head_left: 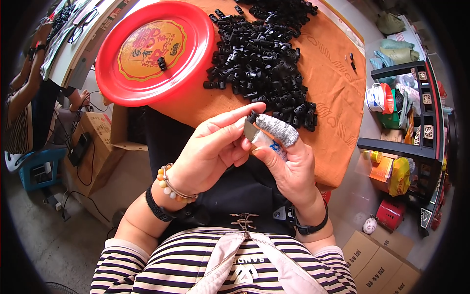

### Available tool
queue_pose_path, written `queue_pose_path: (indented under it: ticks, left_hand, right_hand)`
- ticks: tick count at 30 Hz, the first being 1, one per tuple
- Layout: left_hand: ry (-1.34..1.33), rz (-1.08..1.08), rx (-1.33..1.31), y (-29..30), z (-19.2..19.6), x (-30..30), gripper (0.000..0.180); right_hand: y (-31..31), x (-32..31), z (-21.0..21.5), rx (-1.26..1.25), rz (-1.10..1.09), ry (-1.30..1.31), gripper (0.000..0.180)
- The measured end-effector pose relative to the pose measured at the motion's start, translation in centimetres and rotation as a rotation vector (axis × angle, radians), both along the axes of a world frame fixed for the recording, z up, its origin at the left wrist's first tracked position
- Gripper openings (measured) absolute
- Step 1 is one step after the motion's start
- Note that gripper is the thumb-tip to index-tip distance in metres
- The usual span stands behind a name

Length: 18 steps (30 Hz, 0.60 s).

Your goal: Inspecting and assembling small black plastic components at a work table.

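My left hand (205, 149) pinches a small black plastic part (252, 116) between its fingertips, in front of my chest. A short blade (250, 129) with a white wrapped handle is gripped in my right hand (296, 166), and its metal lies against or very near the part. A grey knitted finger sleeve (279, 128) covers my right index finger. Just beyond my hands, a large pile of similar black parts (259, 63) lies on an orange cloth (338, 115). One more black piece (162, 63) rests on a round red tray (108, 73).
Cardboard boxes (100, 139) and a blue stool (41, 166) stand at left, with cables on the floor. Another person's arm (32, 73) shows at far left. On the right are a dark shelf (399, 147), a white bucket (376, 98) and more cartons (379, 262).
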<state>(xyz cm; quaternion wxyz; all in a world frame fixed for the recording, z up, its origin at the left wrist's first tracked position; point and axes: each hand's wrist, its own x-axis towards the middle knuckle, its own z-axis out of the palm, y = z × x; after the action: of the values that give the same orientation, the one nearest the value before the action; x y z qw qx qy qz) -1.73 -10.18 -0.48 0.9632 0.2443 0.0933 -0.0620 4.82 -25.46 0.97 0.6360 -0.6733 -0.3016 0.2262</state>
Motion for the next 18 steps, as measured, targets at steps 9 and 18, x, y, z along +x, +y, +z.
queue_pose_path:
  ticks: [9,18]
  left_hand:
    - [0.010,0.006,0.015,0.02,0.04,-0.05,0.047]
    - [0.010,-0.002,0.006,0.07,-0.16,-0.18,0.047]
  right_hand:
    - [0.10,-0.09,-0.18,-0.026,-0.014,-0.015,0.035]
    - [0.03,-0.23,-0.46,0.009,-0.029,-0.016,0.033]
